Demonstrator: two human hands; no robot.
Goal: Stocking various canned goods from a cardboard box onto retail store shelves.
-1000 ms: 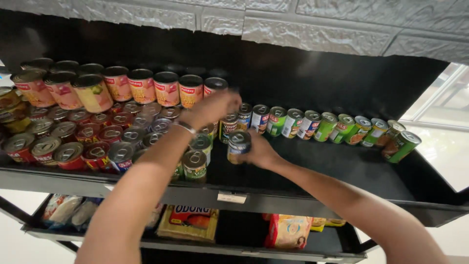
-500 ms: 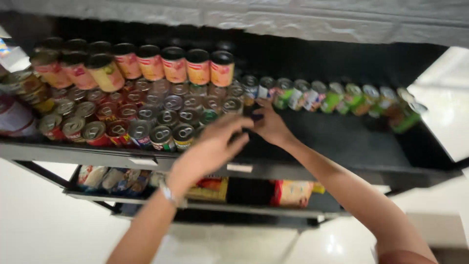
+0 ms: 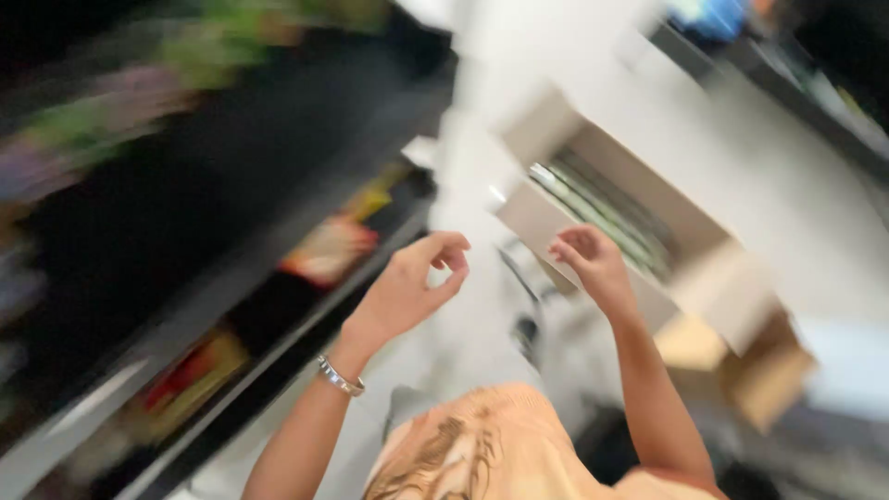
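Hands raised, blurred, both empty.
Left hand [image 3: 412,282] half-curled beside dark shelf [image 3: 185,241] at nine o'clock; right hand [image 3: 593,264] loosely open near cardboard box [image 3: 593,199] at two o'clock.

Left hand [image 3: 412,287] sits near centre, right hand [image 3: 593,268] just beside it at three o'clock, the two apart and neither touching anything. Shelf rack [image 3: 185,241] runs off at nine o'clock, blurred packets [image 3: 329,250] on its lower tier. Open cardboard box [image 3: 602,204] lies at two o'clock behind the right hand, with smaller boxes [image 3: 741,361] at four o'clock.
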